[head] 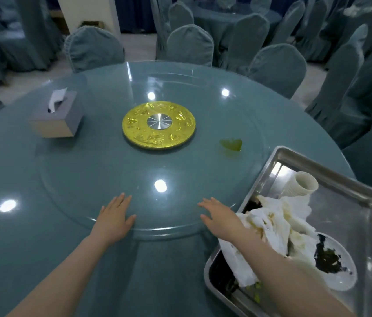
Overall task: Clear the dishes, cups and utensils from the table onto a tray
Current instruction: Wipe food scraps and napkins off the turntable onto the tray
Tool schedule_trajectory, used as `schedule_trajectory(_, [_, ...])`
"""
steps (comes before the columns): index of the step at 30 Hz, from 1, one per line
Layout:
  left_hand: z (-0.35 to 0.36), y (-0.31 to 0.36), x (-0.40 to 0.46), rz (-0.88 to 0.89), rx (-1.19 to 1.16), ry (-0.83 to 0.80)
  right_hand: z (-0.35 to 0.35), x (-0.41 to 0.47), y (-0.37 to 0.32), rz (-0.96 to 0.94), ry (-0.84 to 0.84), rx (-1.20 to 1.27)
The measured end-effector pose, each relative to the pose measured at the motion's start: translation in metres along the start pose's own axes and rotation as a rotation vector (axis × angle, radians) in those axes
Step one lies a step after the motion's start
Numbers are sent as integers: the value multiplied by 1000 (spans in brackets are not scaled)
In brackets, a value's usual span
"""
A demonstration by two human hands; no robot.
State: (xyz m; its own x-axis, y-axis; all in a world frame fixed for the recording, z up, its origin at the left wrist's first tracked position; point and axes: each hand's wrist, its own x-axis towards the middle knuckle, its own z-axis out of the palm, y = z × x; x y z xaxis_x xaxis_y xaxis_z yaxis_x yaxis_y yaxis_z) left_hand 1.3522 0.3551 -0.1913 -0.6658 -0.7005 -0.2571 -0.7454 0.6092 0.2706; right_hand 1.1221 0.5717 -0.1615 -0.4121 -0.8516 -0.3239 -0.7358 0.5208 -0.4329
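Note:
A steel tray [361, 202] sits at the right edge of the round table. In it lie stacked white paper cups [300, 186] on their side, crumpled soiled napkins [278, 225] and a white plate [338, 266] with dark green food scraps. My left hand [115, 217] rests flat, fingers straight, on the near rim of the glass turntable [89, 179]. My right hand [218, 216] lies flat on the same rim, just left of the tray, its forearm crossing the tray's near corner. Neither hand holds anything.
A gold and silver hub [158, 124] marks the turntable's centre. A grey tissue box [56, 116] stands at the left on the glass. A green leaf scrap [232, 144] lies right of the hub. Covered chairs [93, 49] ring the table.

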Motion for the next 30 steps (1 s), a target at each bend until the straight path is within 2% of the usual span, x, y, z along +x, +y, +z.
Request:
schedule_trajectory(8, [-20, -31, -25, -78, -90, 100, 25, 49, -33, -16, -189, -226])
schedule_trajectory(13, [-29, -38, -32, -106, -167, 143, 5, 51, -21, 161, -98, -363])
schedule_trajectory(20, [-48, -41, -47, -152, -285, 201, -12, 48, -60, 164, 53, 7])
schedule_trajectory(26, [-68, -54, -60, -199, -361, 322, -27, 50, -97, 86, 53, 45])
schedule_trajectory(30, [-73, -58, -64, -210, -349, 326, -34, 49, -106, 56, 47, 58])
